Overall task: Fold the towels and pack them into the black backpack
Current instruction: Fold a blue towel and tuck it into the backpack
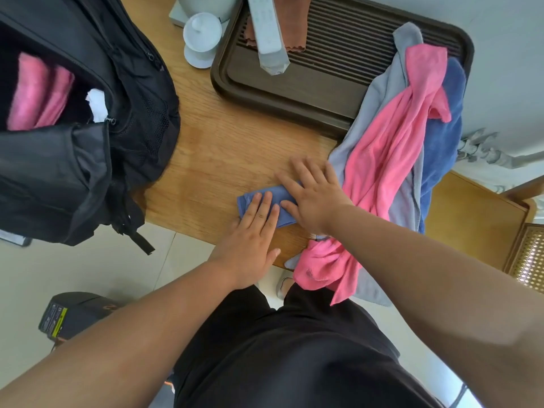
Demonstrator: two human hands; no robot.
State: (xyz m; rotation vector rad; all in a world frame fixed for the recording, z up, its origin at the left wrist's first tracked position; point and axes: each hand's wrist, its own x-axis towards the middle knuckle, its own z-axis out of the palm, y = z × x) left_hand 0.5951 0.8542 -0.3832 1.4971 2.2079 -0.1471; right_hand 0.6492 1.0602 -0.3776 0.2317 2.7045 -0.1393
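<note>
A small folded blue towel point(276, 198) lies near the front edge of the wooden table point(223, 154). My left hand point(253, 240) presses flat on its left part with straight fingers. My right hand point(315, 195) lies flat over its right part, fingers spread. The black backpack point(88, 160) stands open at the left, with folded pink towels point(38, 92) inside. At the right lies a loose heap: a pink towel point(391, 151) over a grey towel point(379, 95) and a darker blue towel point(441, 136), hanging past the table's front edge.
A dark brown slatted tray point(323, 92) sits at the back with a white remote point(268, 33) and a brown cloth on it. A white lidded cup point(201, 39) stands beside it. A wooden chair point(477, 219) is at the right, a black box point(70, 316) on the floor.
</note>
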